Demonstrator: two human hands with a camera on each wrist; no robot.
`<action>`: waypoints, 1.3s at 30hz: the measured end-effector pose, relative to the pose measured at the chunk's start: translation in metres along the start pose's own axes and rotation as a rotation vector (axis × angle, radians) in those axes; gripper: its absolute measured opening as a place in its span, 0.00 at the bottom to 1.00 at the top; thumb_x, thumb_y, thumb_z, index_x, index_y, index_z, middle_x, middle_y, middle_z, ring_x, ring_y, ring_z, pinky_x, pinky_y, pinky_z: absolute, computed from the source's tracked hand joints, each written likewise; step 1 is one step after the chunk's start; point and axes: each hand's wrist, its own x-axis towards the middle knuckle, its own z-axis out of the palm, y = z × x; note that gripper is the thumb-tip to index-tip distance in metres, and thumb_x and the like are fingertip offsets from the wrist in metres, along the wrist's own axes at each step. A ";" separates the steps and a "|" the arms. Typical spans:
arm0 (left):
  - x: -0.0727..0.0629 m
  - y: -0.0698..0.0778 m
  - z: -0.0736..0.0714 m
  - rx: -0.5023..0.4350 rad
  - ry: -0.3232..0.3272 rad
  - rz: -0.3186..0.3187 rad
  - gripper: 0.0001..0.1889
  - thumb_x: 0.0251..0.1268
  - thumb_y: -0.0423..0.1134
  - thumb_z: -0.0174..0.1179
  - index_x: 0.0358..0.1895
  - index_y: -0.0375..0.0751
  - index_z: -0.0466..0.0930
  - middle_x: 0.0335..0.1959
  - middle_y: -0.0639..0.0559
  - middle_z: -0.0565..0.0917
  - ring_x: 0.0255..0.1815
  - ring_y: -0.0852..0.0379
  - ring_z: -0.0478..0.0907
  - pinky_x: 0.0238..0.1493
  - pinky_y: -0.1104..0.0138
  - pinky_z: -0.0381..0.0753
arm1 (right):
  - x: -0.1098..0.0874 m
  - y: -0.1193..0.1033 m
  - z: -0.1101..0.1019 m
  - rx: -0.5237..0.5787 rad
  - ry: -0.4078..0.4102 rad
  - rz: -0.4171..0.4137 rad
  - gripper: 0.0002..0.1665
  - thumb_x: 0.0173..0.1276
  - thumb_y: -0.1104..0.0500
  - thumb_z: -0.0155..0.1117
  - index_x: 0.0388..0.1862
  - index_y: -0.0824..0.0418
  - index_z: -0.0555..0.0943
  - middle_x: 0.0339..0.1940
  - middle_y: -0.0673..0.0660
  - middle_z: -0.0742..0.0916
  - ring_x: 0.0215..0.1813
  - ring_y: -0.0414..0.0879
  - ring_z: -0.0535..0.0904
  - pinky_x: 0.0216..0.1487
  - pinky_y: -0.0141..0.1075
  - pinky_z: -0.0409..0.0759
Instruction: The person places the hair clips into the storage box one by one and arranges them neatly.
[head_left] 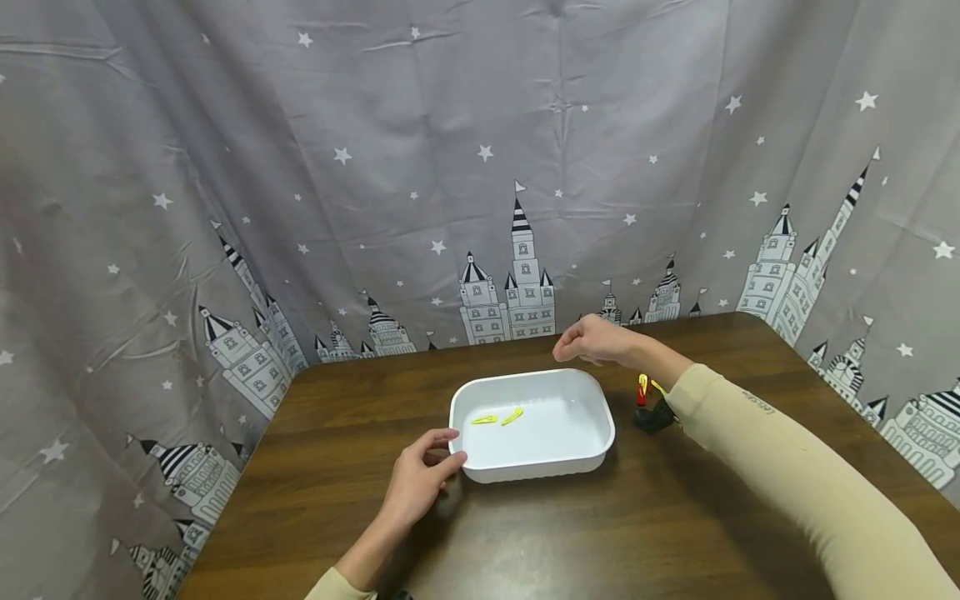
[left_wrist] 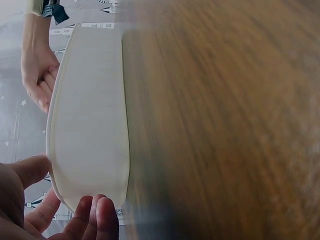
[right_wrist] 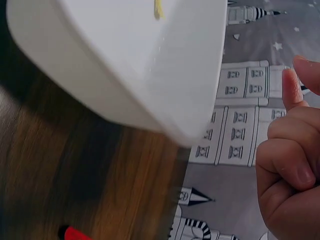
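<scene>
A white rectangular tray [head_left: 534, 468] stands on the table. Two yellow snap hair clips [head_left: 512, 416] lie inside it, towards its left side. At the tray's left front corner, my left hand [head_left: 420, 475] holds the rim; in the left wrist view its thumb touches the rim and other fingers lie by the outer wall. My right hand [head_left: 596, 340] is in the air just beyond the tray's far right corner. Its fingers are curled in the right wrist view, and nothing shows between them. One yellow clip [right_wrist: 158, 9] is partly visible there.
Small red and yellow items [head_left: 642, 390] lie on the table right of the tray, partly hidden by my right sleeve and a black wrist device [head_left: 654, 417]. A grey curtain [head_left: 420, 167] printed with castles and stars hangs behind the brown wooden table [head_left: 360, 400].
</scene>
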 end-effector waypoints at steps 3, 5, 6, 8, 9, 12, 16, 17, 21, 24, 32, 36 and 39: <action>0.000 0.000 0.000 -0.003 -0.004 0.003 0.18 0.64 0.40 0.69 0.56 0.41 0.82 0.49 0.42 0.84 0.38 0.52 0.81 0.29 0.65 0.81 | -0.006 0.006 -0.006 -0.009 0.009 0.007 0.13 0.69 0.56 0.67 0.48 0.62 0.85 0.11 0.47 0.66 0.13 0.40 0.56 0.19 0.33 0.56; 0.000 0.000 0.000 -0.006 -0.005 0.003 0.18 0.64 0.40 0.69 0.56 0.41 0.82 0.49 0.42 0.84 0.37 0.52 0.81 0.29 0.65 0.81 | -0.009 0.010 -0.009 -0.015 0.011 0.005 0.13 0.70 0.56 0.67 0.48 0.62 0.85 0.11 0.47 0.67 0.13 0.41 0.56 0.19 0.33 0.56; 0.000 0.000 0.000 -0.006 -0.003 0.003 0.18 0.64 0.40 0.69 0.56 0.41 0.82 0.49 0.42 0.84 0.37 0.52 0.81 0.29 0.65 0.81 | -0.011 0.012 -0.011 -0.016 0.013 0.002 0.14 0.70 0.56 0.66 0.49 0.62 0.85 0.11 0.47 0.67 0.13 0.41 0.56 0.19 0.33 0.57; 0.001 0.000 0.000 -0.007 -0.002 0.001 0.18 0.64 0.40 0.69 0.55 0.41 0.82 0.48 0.42 0.84 0.37 0.52 0.81 0.30 0.64 0.82 | -0.013 0.015 -0.014 -0.013 0.019 -0.002 0.14 0.70 0.56 0.66 0.49 0.63 0.85 0.11 0.47 0.66 0.13 0.40 0.56 0.19 0.33 0.57; 0.001 0.000 0.000 -0.006 -0.001 0.000 0.18 0.64 0.40 0.69 0.55 0.42 0.83 0.48 0.42 0.84 0.37 0.52 0.81 0.30 0.64 0.82 | -0.015 0.017 -0.015 -0.010 0.023 -0.001 0.14 0.70 0.56 0.66 0.49 0.63 0.85 0.11 0.47 0.66 0.13 0.40 0.56 0.19 0.32 0.57; 0.001 -0.001 0.000 -0.004 0.000 -0.005 0.18 0.64 0.40 0.70 0.55 0.42 0.83 0.48 0.43 0.84 0.37 0.52 0.81 0.30 0.64 0.82 | -0.018 0.023 -0.019 -0.014 0.036 0.002 0.16 0.71 0.55 0.66 0.50 0.64 0.84 0.11 0.46 0.66 0.14 0.41 0.56 0.19 0.33 0.57; 0.001 -0.001 0.000 -0.001 -0.001 -0.004 0.18 0.64 0.41 0.70 0.55 0.42 0.83 0.49 0.43 0.84 0.38 0.52 0.81 0.30 0.64 0.82 | -0.026 0.031 -0.026 -0.015 0.062 0.023 0.17 0.71 0.53 0.66 0.52 0.63 0.84 0.11 0.46 0.67 0.14 0.41 0.57 0.19 0.34 0.58; 0.002 -0.001 0.000 -0.001 -0.001 -0.002 0.18 0.64 0.41 0.70 0.55 0.42 0.83 0.49 0.43 0.84 0.38 0.52 0.81 0.30 0.64 0.82 | -0.028 0.032 -0.027 -0.008 0.067 0.027 0.18 0.71 0.53 0.66 0.52 0.63 0.84 0.11 0.46 0.67 0.15 0.41 0.57 0.20 0.34 0.58; 0.002 -0.001 0.000 0.000 0.001 0.003 0.18 0.64 0.40 0.70 0.55 0.42 0.83 0.48 0.42 0.84 0.38 0.53 0.81 0.30 0.65 0.81 | -0.036 0.039 -0.032 0.013 0.082 0.048 0.19 0.71 0.52 0.66 0.53 0.63 0.84 0.11 0.46 0.66 0.15 0.41 0.56 0.19 0.33 0.58; 0.002 -0.001 0.000 0.002 0.001 0.002 0.17 0.64 0.40 0.70 0.55 0.42 0.83 0.48 0.42 0.84 0.38 0.53 0.81 0.30 0.65 0.81 | -0.042 0.044 -0.035 0.020 0.093 0.070 0.19 0.71 0.52 0.66 0.54 0.63 0.83 0.11 0.46 0.66 0.15 0.42 0.56 0.18 0.32 0.60; 0.002 -0.001 0.000 0.004 0.005 -0.002 0.17 0.64 0.40 0.70 0.54 0.44 0.83 0.49 0.42 0.84 0.38 0.53 0.81 0.30 0.65 0.81 | -0.055 0.059 -0.045 0.085 0.128 0.087 0.21 0.71 0.53 0.66 0.55 0.66 0.82 0.16 0.45 0.72 0.13 0.40 0.58 0.17 0.32 0.63; 0.001 -0.001 0.000 -0.003 -0.004 -0.002 0.17 0.64 0.40 0.70 0.55 0.43 0.83 0.50 0.41 0.84 0.39 0.52 0.81 0.30 0.65 0.81 | -0.062 0.065 -0.047 0.104 0.147 0.085 0.23 0.70 0.53 0.67 0.56 0.68 0.81 0.25 0.47 0.81 0.16 0.38 0.64 0.20 0.31 0.68; 0.001 -0.001 -0.001 -0.004 -0.007 -0.002 0.18 0.64 0.40 0.70 0.55 0.42 0.82 0.50 0.40 0.84 0.39 0.52 0.81 0.30 0.65 0.80 | -0.067 0.071 -0.048 0.097 0.155 0.094 0.25 0.70 0.52 0.67 0.56 0.69 0.80 0.37 0.52 0.86 0.18 0.38 0.67 0.21 0.31 0.70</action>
